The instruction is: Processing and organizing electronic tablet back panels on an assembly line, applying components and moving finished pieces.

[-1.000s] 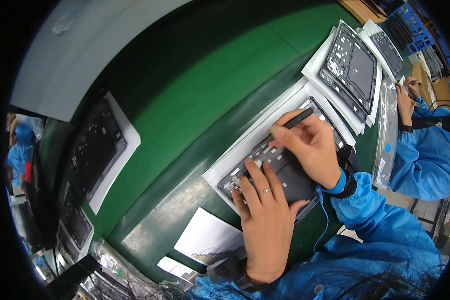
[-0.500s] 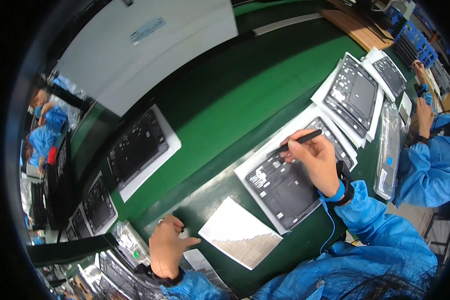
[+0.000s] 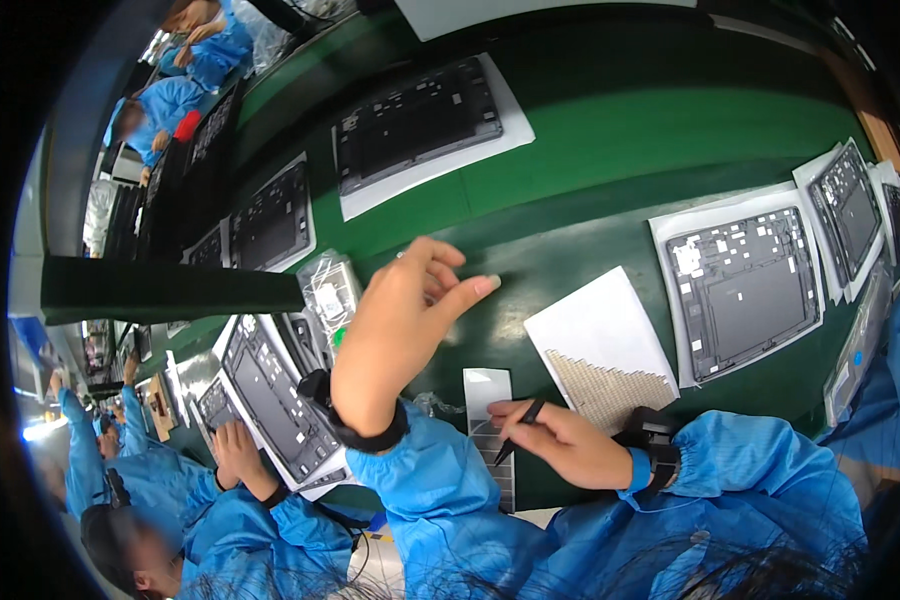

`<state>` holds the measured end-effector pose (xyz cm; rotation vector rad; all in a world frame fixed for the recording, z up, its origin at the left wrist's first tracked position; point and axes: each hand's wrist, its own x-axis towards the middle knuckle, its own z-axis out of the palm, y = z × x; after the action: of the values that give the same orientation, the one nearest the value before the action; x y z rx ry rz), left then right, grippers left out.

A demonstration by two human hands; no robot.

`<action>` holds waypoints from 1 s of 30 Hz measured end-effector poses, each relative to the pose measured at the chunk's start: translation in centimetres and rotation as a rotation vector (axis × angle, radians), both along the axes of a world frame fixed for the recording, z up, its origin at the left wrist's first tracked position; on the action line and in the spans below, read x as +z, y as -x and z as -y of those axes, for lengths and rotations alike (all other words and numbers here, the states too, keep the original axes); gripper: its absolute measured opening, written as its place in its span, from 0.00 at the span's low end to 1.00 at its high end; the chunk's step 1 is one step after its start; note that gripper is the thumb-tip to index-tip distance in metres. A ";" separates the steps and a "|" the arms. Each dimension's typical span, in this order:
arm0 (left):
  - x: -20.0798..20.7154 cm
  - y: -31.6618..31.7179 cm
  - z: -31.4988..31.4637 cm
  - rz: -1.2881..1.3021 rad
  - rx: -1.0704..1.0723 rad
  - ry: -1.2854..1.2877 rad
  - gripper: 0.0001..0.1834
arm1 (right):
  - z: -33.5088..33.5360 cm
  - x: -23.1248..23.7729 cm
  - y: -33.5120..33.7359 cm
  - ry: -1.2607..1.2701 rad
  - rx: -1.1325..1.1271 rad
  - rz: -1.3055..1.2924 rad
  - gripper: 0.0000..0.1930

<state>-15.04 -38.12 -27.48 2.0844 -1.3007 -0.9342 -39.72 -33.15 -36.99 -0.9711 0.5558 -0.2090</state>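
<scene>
While the right hand [image 3: 560, 440] grips black tweezers [image 3: 518, 430] over the narrow sticker strip [image 3: 490, 400] just below the raised, empty left hand [image 3: 405, 320], a slip could scratch off stickers

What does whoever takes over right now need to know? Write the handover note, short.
Left hand: raised above the green belt, fingers loosely spread, holding nothing.
Right hand: pinching a black pen-like tool, tip down on the narrow label strip at the near edge.
White sheet with a grid of small pieces lies right of the strip; beyond it, the open dark tablet shell on its white pad.
Done: cannot tell.
Left: neither hand touches the shell.
</scene>
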 end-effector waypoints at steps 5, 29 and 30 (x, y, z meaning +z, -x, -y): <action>4.2 1.6 -1.0 -0.085 0.130 0.381 0.18 | 1.5 0.2 -0.3 0.055 -0.023 -0.117 0.15; -6.4 3.6 4.5 0.142 -0.180 0.015 0.27 | 12.1 2.1 0.0 0.694 -0.179 -0.111 0.11; -6.5 3.2 4.2 0.103 -0.172 0.020 0.27 | 12.0 2.0 -0.4 0.708 -0.174 -0.105 0.10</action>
<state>-18.28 -42.31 -33.94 2.0534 -1.5567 -0.8906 -39.28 -45.11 -34.98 -1.6264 0.6797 -0.5356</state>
